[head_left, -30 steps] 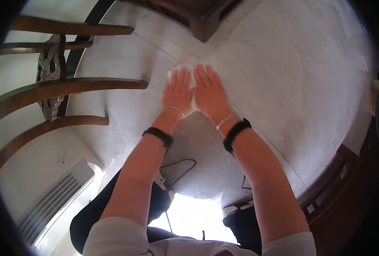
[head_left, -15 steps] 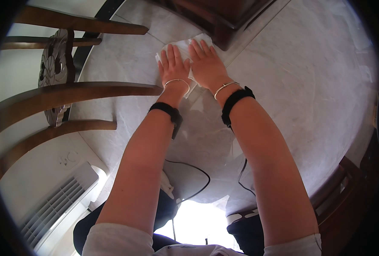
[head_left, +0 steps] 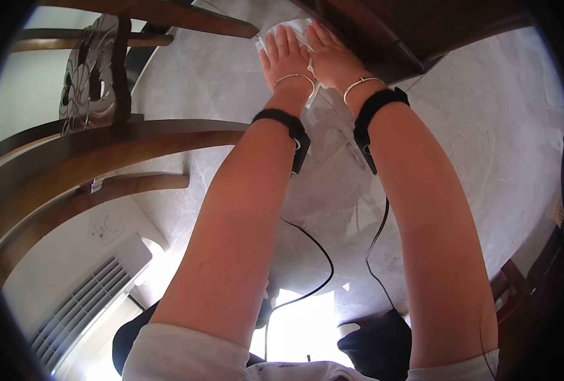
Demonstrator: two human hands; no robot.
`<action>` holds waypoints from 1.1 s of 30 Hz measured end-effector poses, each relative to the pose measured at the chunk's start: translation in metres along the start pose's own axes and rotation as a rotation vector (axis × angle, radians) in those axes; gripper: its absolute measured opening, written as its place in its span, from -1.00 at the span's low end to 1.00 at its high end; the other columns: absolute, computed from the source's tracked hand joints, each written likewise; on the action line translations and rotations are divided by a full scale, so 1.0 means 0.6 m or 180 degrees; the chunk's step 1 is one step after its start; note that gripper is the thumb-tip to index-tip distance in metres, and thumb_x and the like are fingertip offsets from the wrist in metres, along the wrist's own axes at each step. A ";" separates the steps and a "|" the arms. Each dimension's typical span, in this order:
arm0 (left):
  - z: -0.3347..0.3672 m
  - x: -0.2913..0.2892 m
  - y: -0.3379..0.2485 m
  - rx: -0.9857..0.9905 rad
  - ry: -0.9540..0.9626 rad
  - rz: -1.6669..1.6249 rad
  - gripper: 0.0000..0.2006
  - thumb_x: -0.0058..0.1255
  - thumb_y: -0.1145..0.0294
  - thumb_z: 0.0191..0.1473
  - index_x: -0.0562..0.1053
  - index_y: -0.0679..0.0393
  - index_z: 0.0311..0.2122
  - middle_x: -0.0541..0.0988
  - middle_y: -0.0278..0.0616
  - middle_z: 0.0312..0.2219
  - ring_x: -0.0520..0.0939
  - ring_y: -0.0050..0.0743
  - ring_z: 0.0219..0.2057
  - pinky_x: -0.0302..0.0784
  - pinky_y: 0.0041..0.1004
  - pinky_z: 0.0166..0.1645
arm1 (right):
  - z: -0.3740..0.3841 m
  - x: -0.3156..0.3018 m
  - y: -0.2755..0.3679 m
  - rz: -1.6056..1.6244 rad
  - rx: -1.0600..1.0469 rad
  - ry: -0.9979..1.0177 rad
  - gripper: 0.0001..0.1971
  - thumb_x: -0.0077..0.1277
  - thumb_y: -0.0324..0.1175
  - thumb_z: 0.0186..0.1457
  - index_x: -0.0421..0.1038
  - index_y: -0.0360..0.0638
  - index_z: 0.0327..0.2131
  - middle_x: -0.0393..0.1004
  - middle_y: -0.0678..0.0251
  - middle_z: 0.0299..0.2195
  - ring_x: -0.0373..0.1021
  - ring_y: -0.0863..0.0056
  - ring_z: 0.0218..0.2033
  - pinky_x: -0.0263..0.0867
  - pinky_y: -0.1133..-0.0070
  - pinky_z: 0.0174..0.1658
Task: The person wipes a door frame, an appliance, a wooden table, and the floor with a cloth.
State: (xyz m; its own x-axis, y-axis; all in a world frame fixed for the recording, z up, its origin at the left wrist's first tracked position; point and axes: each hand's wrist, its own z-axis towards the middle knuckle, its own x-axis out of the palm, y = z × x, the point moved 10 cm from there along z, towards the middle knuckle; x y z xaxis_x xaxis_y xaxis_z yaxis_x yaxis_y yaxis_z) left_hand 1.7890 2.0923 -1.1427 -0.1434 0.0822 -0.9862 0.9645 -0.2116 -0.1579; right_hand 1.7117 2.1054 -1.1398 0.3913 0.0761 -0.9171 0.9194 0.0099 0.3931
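Note:
On the grey marble-look floor (head_left: 332,184) lies a white cloth (head_left: 299,26), at the far middle of the view. My left hand (head_left: 287,63) presses flat on its left part, fingers stretched out. Beside it my right hand (head_left: 334,61) lies flat on the right part, fingers also straight and slightly apart. The palms cover much of the cloth, and only its edges and a strip between the hands show. My right fingers reach close to the base of a dark brown wooden piece of furniture (head_left: 383,38). Both wrists wear a thin bracelet and a black strap with a cable.
Curved brown wooden chair legs (head_left: 129,149) and a carved panel (head_left: 97,76) stand at the left, near my left forearm. A white appliance with a slatted vent (head_left: 81,308) is at the lower left. Black cables (head_left: 320,254) hang below my arms. More dark wooden furniture (head_left: 523,292) stands at the right.
Both hands, flat on the cloth, have moved farther away and a little right in the view. The furniture at the top and the chair have shifted in view too.

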 end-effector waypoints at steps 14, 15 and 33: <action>-0.148 -0.001 -0.016 0.0046 0.0131 0.0050 -0.43 -0.36 0.19 0.15 -0.10 0.13 0.22 -0.13 -0.25 0.24 -0.13 -0.23 0.26 -0.16 -0.26 0.27 | -0.156 -0.004 0.040 -0.0795 -0.0347 -0.0144 -0.51 -0.34 -0.21 0.17 0.02 -0.19 0.15 -0.05 0.28 0.21 -0.12 0.31 0.24 -0.14 0.39 0.22; -0.172 0.005 -0.025 0.0108 0.0227 0.0086 -0.43 -0.37 0.19 0.15 -0.11 0.14 0.22 -0.13 -0.24 0.24 -0.14 -0.22 0.26 -0.16 -0.25 0.27 | -0.182 -0.010 0.047 -0.0746 -0.0515 -0.0307 -0.53 -0.32 -0.23 0.17 0.07 -0.24 0.12 0.02 0.23 0.18 -0.06 0.28 0.21 -0.09 0.38 0.20; -0.679 0.022 -0.009 -0.0313 0.0596 -0.0404 -0.42 -0.27 0.15 0.10 0.03 0.19 0.19 -0.02 -0.14 0.21 -0.02 -0.14 0.23 -0.08 -0.15 0.23 | -0.593 0.035 0.161 -0.0373 -0.1158 0.0672 -0.46 -0.11 -0.26 0.03 0.11 -0.22 0.09 -0.02 0.17 0.18 -0.11 0.14 0.21 -0.13 0.26 0.20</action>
State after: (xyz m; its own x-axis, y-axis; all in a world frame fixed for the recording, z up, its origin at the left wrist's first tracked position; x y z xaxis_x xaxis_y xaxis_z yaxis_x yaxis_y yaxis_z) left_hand 1.8725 2.4915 -1.1352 -0.2300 0.2830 -0.9311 0.9597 -0.0931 -0.2653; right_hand 1.7946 2.4630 -1.0976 0.2337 0.2553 -0.9382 0.8688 0.3783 0.3194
